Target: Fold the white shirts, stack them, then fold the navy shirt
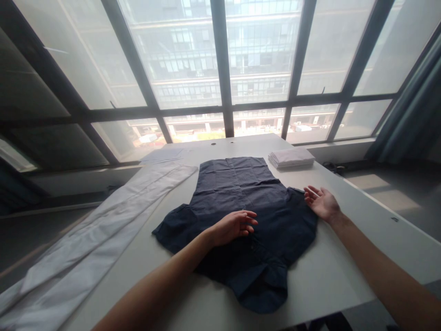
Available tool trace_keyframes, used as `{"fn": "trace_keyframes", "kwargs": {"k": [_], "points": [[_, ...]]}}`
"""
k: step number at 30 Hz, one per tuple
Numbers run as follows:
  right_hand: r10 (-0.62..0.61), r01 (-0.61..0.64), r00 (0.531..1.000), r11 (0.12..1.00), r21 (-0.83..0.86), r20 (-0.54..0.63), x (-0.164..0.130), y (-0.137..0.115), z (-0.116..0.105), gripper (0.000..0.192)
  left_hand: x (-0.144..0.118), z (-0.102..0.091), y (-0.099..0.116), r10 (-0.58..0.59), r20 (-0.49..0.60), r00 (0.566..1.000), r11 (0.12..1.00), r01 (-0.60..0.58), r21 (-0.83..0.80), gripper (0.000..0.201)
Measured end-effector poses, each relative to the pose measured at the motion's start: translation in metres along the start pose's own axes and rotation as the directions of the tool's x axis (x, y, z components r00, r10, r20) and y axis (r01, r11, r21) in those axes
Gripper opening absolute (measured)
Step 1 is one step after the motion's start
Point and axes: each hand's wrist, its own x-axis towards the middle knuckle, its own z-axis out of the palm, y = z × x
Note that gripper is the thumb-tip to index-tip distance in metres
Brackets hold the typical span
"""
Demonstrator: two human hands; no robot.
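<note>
A dark navy short-sleeved shirt [237, 188] lies spread on the white table [330, 276], its hem toward the window and its collar end toward me. Creases run across the body, and the part nearest me is bunched. Over the shirt's middle is my left hand [234, 227], fingers apart and loosely bent; whether it touches the cloth I cannot tell. My right hand [322, 203] is at the edge of the right sleeve, palm turned up and fingers spread, with nothing in it.
A long white cloth [103, 234] stretches along the table's left side, with thin white sheets [165, 155] beyond it. Folded pale cloths [291, 157] form a stack at the far right. Large windows [258, 50] stand behind the table, and a curtain [409, 105] hangs at the right.
</note>
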Motion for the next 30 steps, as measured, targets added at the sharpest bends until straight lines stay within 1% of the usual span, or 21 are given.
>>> {"fn": "trace_keyframes", "kwargs": {"k": [4,8,13,16,19,21,24,27,30], "points": [[-0.029,0.029,0.999,1.0,0.008,0.038,-0.002,-0.001,0.002,0.033,-0.001,0.002,0.001,0.0,0.002,1.0,1.0,0.0,-0.004,0.036],[0.005,-0.005,0.987,1.0,-0.003,0.162,-0.006,0.0,0.006,0.035,-0.002,0.003,0.002,0.004,-0.009,1.0,1.0,-0.004,-0.003,0.038],[0.09,-0.06,0.942,0.993,-0.102,0.324,-0.019,0.003,0.016,0.044,-0.003,0.003,0.003,-0.007,-0.002,1.0,1.0,0.007,-0.008,0.038],[0.149,-0.089,0.913,0.981,-0.172,0.379,-0.027,0.004,0.021,0.048,-0.003,0.004,0.004,-0.007,-0.002,1.0,1.0,0.007,-0.011,0.037],[0.224,-0.134,0.885,0.962,-0.238,0.409,-0.027,0.007,0.02,0.05,-0.004,0.004,0.004,-0.007,-0.005,1.0,1.0,0.007,-0.012,0.039],[0.265,-0.166,0.884,0.948,-0.27,0.385,-0.022,0.009,0.017,0.047,-0.003,0.004,0.004,-0.008,-0.004,1.0,1.0,0.008,-0.011,0.039],[0.264,-0.192,0.922,0.947,-0.259,0.283,-0.013,0.012,0.013,0.04,-0.003,0.003,0.003,-0.007,0.002,1.0,1.0,0.007,-0.014,0.038],[0.191,-0.157,0.963,0.971,-0.178,0.189,-0.006,0.011,0.008,0.034,-0.002,0.002,0.002,-0.004,0.006,1.0,1.0,0.004,-0.016,0.038],[0.084,-0.077,0.993,0.993,-0.084,0.084,0.0,0.007,0.002,0.03,-0.002,0.002,0.002,-0.004,0.006,1.0,1.0,0.005,-0.011,0.037]]}}
